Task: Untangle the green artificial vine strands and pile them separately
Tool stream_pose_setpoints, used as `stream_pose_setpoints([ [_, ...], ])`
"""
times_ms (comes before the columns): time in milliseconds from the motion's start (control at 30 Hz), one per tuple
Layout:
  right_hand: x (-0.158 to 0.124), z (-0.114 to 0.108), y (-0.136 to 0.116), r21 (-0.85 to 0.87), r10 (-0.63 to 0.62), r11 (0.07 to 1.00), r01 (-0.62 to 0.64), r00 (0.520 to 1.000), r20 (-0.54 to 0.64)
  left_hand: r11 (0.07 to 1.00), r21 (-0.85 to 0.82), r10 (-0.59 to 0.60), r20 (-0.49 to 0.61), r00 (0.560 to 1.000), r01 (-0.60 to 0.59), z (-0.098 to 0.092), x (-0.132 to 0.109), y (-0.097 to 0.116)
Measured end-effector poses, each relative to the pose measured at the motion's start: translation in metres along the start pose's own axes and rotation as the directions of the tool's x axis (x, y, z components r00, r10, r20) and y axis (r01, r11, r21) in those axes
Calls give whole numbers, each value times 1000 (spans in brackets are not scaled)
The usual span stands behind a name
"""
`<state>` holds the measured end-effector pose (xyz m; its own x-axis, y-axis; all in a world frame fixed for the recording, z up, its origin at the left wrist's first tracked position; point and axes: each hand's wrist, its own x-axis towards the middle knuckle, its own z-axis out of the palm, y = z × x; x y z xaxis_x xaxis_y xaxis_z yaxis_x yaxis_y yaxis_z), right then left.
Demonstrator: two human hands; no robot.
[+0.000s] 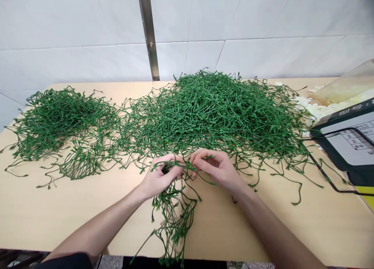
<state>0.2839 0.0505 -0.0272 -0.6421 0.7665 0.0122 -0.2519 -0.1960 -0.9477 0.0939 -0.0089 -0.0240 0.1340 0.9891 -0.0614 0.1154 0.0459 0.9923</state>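
Note:
Thin green plastic flower stems fill the middle of the table. My left hand is closed around several green stems, which hang down over the table's front edge. Close beside it, my right hand pinches a stem between thumb and fingers. The two hands almost meet just in front of the large pile of green stems. Which stem ends lie inside the fingers is partly hidden.
A smaller stem pile lies at the left, with a loose clump in front. White petals and a dark box with a printed label are at the right. A metal strip runs down the tiled wall behind the wooden table.

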Motion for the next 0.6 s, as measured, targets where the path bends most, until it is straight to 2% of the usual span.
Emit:
stream_pose_setpoints([
  [133, -1, -4, 1, 103, -57, 993, 49, 995, 81, 999, -33, 20, 10, 1000, -20, 0, 0, 0],
  [233, 0, -2, -1, 66, -94, 994, 88, 991, 97, 999, -51, 19, 22, 1000, -18, -1, 0, 0],
  [367, 1, 3, -3, -74, -119, 990, 119, 993, -5, 996, -82, 30, 46, 999, -26, -1, 0, 0],
  [467, 2, 4, -4, -157, -82, 986, 62, 989, -124, 997, -69, 48, 47, 998, -44, -1, -1, 0],
  [600, 3, 5, -3, -173, -19, 985, -17, 979, -202, 998, -53, 39, -7, 999, -39, 1, -1, 0],
])
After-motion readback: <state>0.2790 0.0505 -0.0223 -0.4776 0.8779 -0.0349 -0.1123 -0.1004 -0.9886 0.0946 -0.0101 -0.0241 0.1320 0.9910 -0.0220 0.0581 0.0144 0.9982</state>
